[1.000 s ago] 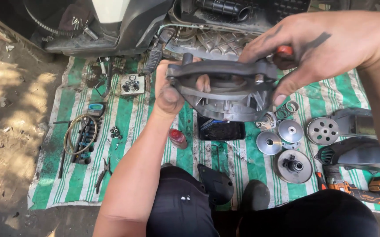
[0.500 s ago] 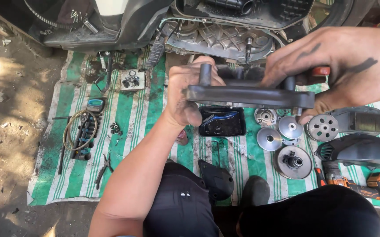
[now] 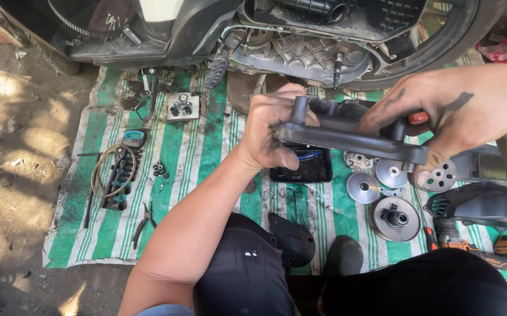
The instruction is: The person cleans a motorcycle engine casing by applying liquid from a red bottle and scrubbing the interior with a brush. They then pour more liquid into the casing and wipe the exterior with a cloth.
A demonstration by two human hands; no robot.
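Head view: left hand (image 3: 271,131) and right hand (image 3: 441,114) each clasp one end of grey engine cover (image 3: 347,137), long axis running left-right, level above striped mat (image 3: 195,158).

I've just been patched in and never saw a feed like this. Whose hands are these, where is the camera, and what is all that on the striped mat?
The camera sits on the person's head and looks down past their knees. Both bare, grease-stained hands hold one grey metal cover edge-on: the left hand grips its left end, the right hand its right end. Ahead is a scooter's opened engine case. On the green striped mat lie round pulley discs, a black tray, pliers, a socket set and an orange power drill.
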